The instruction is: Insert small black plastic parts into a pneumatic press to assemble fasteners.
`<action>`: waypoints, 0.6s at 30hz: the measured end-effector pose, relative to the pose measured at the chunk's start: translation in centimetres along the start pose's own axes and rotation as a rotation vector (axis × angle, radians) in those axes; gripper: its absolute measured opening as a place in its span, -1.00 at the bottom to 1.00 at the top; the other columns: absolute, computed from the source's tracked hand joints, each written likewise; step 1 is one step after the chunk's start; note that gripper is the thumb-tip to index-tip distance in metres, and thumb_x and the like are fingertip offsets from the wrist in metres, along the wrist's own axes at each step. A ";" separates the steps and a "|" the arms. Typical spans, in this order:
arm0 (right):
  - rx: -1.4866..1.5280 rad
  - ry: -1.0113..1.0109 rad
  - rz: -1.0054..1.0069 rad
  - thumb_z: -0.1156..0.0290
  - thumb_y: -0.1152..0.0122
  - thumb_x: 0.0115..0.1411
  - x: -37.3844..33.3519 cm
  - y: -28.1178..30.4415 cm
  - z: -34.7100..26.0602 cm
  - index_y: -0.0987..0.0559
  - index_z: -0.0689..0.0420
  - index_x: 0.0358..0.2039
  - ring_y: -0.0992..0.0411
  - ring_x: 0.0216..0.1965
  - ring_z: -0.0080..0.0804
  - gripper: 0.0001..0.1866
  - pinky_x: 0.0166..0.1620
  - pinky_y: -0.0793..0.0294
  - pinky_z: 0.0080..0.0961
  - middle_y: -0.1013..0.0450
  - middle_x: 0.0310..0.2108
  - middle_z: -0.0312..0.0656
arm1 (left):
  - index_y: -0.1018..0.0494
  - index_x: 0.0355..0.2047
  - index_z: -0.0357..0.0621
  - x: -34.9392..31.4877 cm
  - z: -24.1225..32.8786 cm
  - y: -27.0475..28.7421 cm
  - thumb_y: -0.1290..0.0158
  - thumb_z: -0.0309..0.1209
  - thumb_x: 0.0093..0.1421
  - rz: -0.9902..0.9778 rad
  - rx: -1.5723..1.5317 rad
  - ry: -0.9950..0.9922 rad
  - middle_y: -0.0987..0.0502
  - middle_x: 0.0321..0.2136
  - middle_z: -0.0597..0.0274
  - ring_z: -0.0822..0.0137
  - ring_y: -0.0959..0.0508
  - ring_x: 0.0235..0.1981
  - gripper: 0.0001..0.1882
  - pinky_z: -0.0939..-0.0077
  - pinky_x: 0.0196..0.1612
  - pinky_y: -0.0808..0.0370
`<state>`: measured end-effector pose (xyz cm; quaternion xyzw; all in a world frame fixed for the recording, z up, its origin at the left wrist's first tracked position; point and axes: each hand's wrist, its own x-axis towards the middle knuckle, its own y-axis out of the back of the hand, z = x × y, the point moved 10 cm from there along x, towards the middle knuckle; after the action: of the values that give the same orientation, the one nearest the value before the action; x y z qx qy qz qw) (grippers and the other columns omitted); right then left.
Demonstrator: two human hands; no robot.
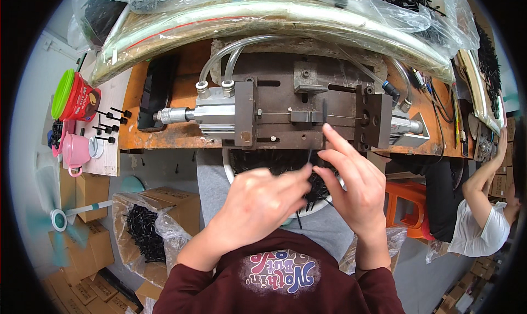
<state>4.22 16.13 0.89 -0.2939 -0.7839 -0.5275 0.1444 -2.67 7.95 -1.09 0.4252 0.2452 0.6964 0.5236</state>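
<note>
Over a white bucket [226, 168] of thin black plastic pieces, my left hand [258, 198] is blurred by motion; its fingertips look pinched round a thin dark stick [310, 154]. My right hand [354, 185] is beside it, the index finger stretched toward the fixture and the thumb and other fingers apart. Just beyond that fingertip stands a narrow blurred black piece [324, 112]; whether they touch is unclear. Small metal clamp blocks [300, 117] sit at the fixture's middle, with a thin rod on each side. Pneumatic cylinders [215, 113] flank the dark metal fixture [274, 141].
A phone [155, 91] lies left of the fixture. Black pieces, a pink cup [77, 150] and a red tub [82, 99] stand on the white side table. A fan [59, 219], cartons [90, 248] and a bag of black pieces [144, 234] are at left. Another person [480, 220] and an orange stool [405, 204] are at right.
</note>
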 end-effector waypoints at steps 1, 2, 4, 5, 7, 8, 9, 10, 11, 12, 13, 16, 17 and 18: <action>-0.028 0.008 -0.039 0.56 -0.33 0.01 0.0 -0.5 -0.2 -0.54 0.25 -0.28 -0.55 -0.41 -0.32 -0.77 -0.35 -0.53 -0.50 -0.49 0.04 0.04 | -0.60 -0.33 -0.11 -0.8 0.0 -1.2 -0.31 -0.32 -0.08 -0.087 -0.058 0.000 -0.63 -0.11 0.27 0.35 -0.55 -0.57 -0.72 0.50 -0.46 -0.48; -0.049 0.023 -0.080 0.55 -0.32 0.01 0.2 -1.3 -0.5 -0.54 0.25 -0.28 -0.53 -0.45 -0.35 -0.77 -0.37 -0.51 -0.51 -0.49 0.04 0.03 | -0.60 -0.33 -0.10 -1.9 -0.2 -2.5 -0.30 -0.31 -0.06 -0.171 -0.112 0.007 -0.63 -0.12 0.29 0.33 -0.57 -0.54 -0.73 0.46 -0.44 -0.50; -0.112 0.048 -0.096 0.52 -0.28 0.00 0.1 -2.3 -0.8 -0.53 0.22 -0.29 -0.43 -0.61 -0.48 -0.78 -0.46 -0.45 -0.57 -0.49 0.05 0.01 | -0.60 -0.31 -0.09 -3.8 -0.5 -5.4 -0.29 -0.30 -0.05 -0.306 -0.197 0.029 -0.63 -0.13 0.32 0.27 -0.60 -0.47 -0.73 0.40 -0.39 -0.54; -0.136 0.026 -0.114 0.52 -0.32 -0.03 0.5 -2.5 -0.9 -0.54 0.21 -0.30 -0.45 -0.59 -0.45 -0.77 -0.46 -0.45 -0.57 -0.50 0.05 -0.03 | -0.60 -0.31 -0.09 -4.7 -0.6 -6.6 -0.28 -0.30 -0.04 -0.354 -0.225 0.053 -0.63 -0.13 0.34 0.25 -0.62 -0.43 -0.73 0.37 -0.36 -0.55; -0.207 -0.026 -0.157 0.53 -0.40 -0.08 1.3 -2.7 -0.9 -0.55 0.17 -0.33 -0.47 -0.56 -0.40 -0.74 -0.45 -0.44 -0.55 -0.52 0.03 -0.13 | -0.59 -0.29 -0.09 -5.5 -1.7 -9.1 -0.27 -0.31 -0.03 -0.403 -0.270 0.087 -0.62 -0.14 0.35 0.21 -0.63 -0.37 -0.72 0.32 -0.32 -0.56; -0.216 -0.033 -0.166 0.53 -0.40 -0.08 1.5 -2.7 -1.0 -0.55 0.17 -0.33 -0.47 -0.57 -0.40 -0.74 -0.46 -0.45 -0.54 -0.52 0.03 -0.14 | -0.59 -0.28 -0.10 -5.8 -2.1 -10.0 -0.27 -0.32 -0.03 -0.407 -0.279 0.110 -0.62 -0.14 0.34 0.19 -0.63 -0.35 -0.72 0.31 -0.31 -0.56; -0.221 -0.039 -0.179 0.53 -0.40 -0.08 1.6 -2.8 -1.0 -0.55 0.17 -0.33 -0.46 -0.58 -0.39 -0.74 -0.47 -0.45 -0.54 -0.52 0.03 -0.16 | -0.59 -0.27 -0.10 -6.2 -2.5 -10.9 -0.27 -0.33 -0.03 -0.411 -0.289 0.138 -0.62 -0.14 0.34 0.18 -0.64 -0.32 -0.72 0.29 -0.29 -0.56; -0.226 -0.045 -0.192 0.53 -0.40 -0.08 1.6 -2.8 -1.0 -0.55 0.17 -0.33 -0.46 -0.59 -0.38 -0.74 -0.47 -0.45 -0.53 -0.53 0.03 -0.17 | -0.59 -0.25 -0.10 -6.1 -3.2 -11.7 -0.26 -0.37 -0.02 -0.400 -0.294 0.168 -0.63 -0.17 0.32 0.17 -0.63 -0.31 -0.72 0.28 -0.29 -0.56; -0.246 -0.031 -0.180 0.53 -0.39 -0.08 1.8 -2.7 -1.1 -0.54 0.17 -0.34 -0.46 -0.60 -0.37 -0.74 -0.48 -0.45 -0.52 -0.53 0.03 -0.17 | -0.59 -0.32 -0.17 -5.8 -3.4 -12.0 -0.26 -0.36 -0.02 -0.336 -0.310 0.150 -0.61 -0.09 0.22 0.13 -0.64 -0.27 -0.75 0.28 -0.27 -0.58; -0.258 -0.029 -0.175 0.53 -0.39 -0.09 1.6 -2.8 -1.0 -0.54 0.17 -0.34 -0.45 -0.61 -0.36 -0.74 -0.48 -0.45 -0.51 -0.53 0.03 -0.17 | -0.59 -0.29 -0.16 -5.8 -3.8 -12.8 -0.25 -0.35 0.00 -0.337 -0.338 0.187 -0.60 -0.08 0.21 0.13 -0.64 -0.24 -0.74 0.28 -0.25 -0.58; -0.269 -0.026 -0.172 0.54 -0.39 -0.09 1.4 -2.9 -1.0 -0.53 0.17 -0.35 -0.45 -0.61 -0.35 -0.74 -0.49 -0.46 -0.51 -0.53 0.03 -0.17 | -0.59 -0.25 -0.14 -5.7 -4.1 -13.5 -0.24 -0.33 0.03 -0.339 -0.366 0.226 -0.60 -0.07 0.21 0.14 -0.64 -0.22 -0.73 0.28 -0.23 -0.58; -0.296 -0.052 -0.155 0.54 -0.37 -0.09 1.5 -2.7 -1.2 -0.52 0.15 -0.35 -0.50 -0.57 -0.29 -0.74 -0.47 -0.48 -0.48 -0.53 0.02 -0.16 | -0.57 -0.14 -0.13 -4.4 -3.0 -12.9 -0.24 -0.36 0.05 -0.160 -0.403 0.202 -0.58 -0.04 0.19 0.13 -0.61 -0.15 -0.66 0.27 -0.14 -0.56; -0.272 -0.053 -0.140 0.55 -0.37 -0.08 1.6 -2.8 -1.2 -0.53 0.15 -0.33 -0.51 -0.55 -0.27 -0.74 -0.46 -0.49 -0.47 -0.53 0.02 -0.15 | -0.53 -0.05 -0.14 -4.6 -3.2 -12.9 -0.25 -0.36 0.03 -0.076 -0.340 0.192 -0.55 0.01 0.15 0.09 -0.58 -0.09 -0.57 0.25 -0.08 -0.54; -0.245 -0.027 -0.112 0.53 -0.37 -0.07 1.5 -2.7 -1.1 -0.55 0.17 -0.27 -0.53 -0.52 -0.25 -0.70 -0.43 -0.51 -0.44 -0.52 0.02 -0.13 | -0.51 -0.01 -0.14 -5.0 -3.4 -12.5 -0.26 -0.35 0.02 -0.017 -0.276 0.159 -0.53 0.04 0.13 0.09 -0.57 -0.07 -0.53 0.25 -0.05 -0.51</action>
<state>1.31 14.86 0.10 -0.2720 -0.7306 -0.6226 0.0673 1.42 7.73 -14.36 0.2909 0.1914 0.7505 0.5618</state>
